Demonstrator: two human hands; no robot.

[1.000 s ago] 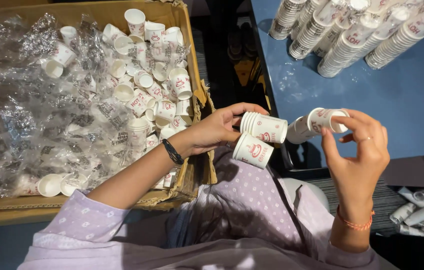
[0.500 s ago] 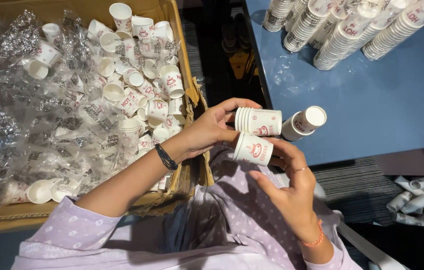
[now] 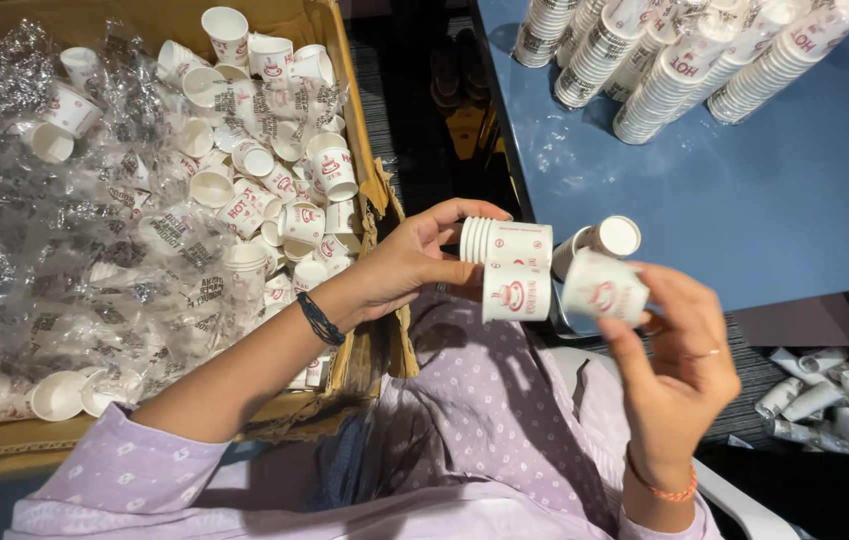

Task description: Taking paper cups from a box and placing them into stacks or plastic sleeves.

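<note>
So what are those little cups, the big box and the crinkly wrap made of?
Cups: probably paper, matte white with red print, thin rolled rims. Box: corrugated cardboard, brown with torn, bent edges. Wrap: thin clear plastic film, glossy and crumpled, printed dark.

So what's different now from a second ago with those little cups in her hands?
The right hand, raised and apart a second ago, has swung in toward the left hand. It now holds a cup close beside the short stack and the single cup in the left fingers. The left hand's grip, the cardboard box of loose cups and the long stacks on the blue table look unchanged.
</note>
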